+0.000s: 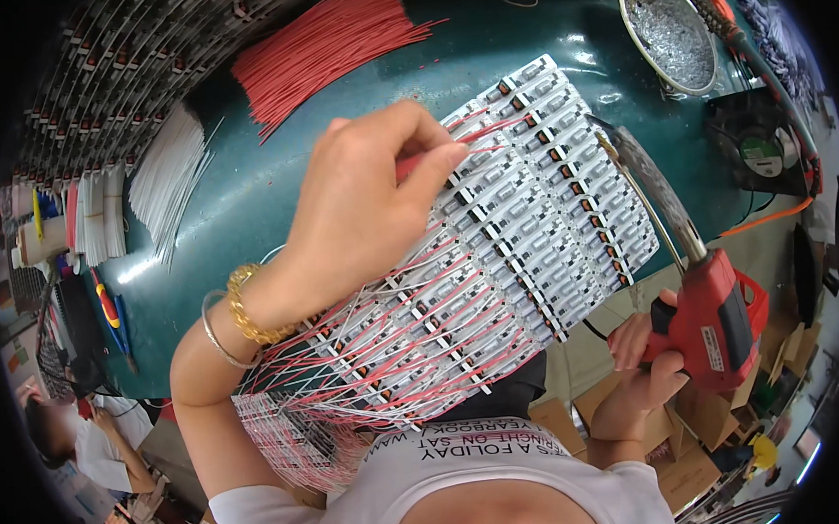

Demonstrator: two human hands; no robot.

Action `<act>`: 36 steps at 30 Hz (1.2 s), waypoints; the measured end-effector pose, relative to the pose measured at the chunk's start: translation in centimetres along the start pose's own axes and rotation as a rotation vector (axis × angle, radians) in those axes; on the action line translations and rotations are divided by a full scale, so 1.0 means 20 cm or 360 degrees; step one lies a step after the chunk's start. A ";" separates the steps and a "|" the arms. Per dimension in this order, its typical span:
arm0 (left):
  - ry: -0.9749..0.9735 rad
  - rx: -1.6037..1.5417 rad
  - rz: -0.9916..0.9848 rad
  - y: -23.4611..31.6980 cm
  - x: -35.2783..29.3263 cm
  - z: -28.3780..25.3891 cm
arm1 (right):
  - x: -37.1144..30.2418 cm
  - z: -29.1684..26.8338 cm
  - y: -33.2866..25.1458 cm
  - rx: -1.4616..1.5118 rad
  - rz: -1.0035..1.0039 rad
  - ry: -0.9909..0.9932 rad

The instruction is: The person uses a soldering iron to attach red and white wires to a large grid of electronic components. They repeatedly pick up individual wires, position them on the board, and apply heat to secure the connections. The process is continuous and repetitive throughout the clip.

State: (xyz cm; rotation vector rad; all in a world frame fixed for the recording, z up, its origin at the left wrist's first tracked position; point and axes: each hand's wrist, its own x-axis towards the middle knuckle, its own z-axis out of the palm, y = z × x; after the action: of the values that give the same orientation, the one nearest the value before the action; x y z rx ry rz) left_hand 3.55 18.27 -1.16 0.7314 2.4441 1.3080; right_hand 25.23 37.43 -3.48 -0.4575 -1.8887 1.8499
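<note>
My left hand (366,195), wearing bracelets on its wrist, is closed in a pinch on thin red wires (503,127) above the far left part of a panel of small white circuit boards (538,212). The wires' free ends reach over the boards' far rows. My right hand (641,374) grips a red soldering gun (713,326) at the panel's right. Its metal nozzle points up and away, with the tip near the boards' right edge; I cannot tell whether it touches. Red and white wires (350,375) trail from the boards' near left rows.
A green table (486,38) carries a pile of red wires (329,48), white wires (169,174), a metal bowl (641,53) of silvery scraps and a black fan (757,144). Pliers (112,314) lie at the left edge. Another person (112,444) sits lower left; cardboard boxes (690,465) stand lower right.
</note>
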 end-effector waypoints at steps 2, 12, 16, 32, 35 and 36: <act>0.0109 0.0232 0.0121 -0.01 -0.02 0.03 | 0.02 0.05 -0.03 -0.0022 0.0095 0.0047; 0.0259 0.0494 0.0427 -0.05 0.06 0.09 | 0.07 0.11 -0.06 -0.0043 0.0230 -0.0009; 0.0258 0.0486 0.0433 -0.05 0.07 0.10 | 0.08 0.13 -0.06 -0.0060 0.0275 0.0023; 0.0300 0.0486 0.0511 -0.06 0.07 0.11 | 0.06 0.13 -0.05 -0.0143 0.0137 0.0051; 0.0305 0.0477 0.0519 -0.07 0.07 0.11 | 0.05 0.13 -0.07 0.0011 0.0331 0.0090; 0.0320 0.0455 0.0526 -0.08 0.07 0.12 | 0.05 0.14 -0.07 0.0012 0.0332 0.0117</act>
State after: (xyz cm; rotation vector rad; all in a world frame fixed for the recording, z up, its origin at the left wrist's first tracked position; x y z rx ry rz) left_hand 3.03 19.92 -3.71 1.1705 2.8002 1.1994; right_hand 23.04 35.56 -1.98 -0.7344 -1.8443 1.9409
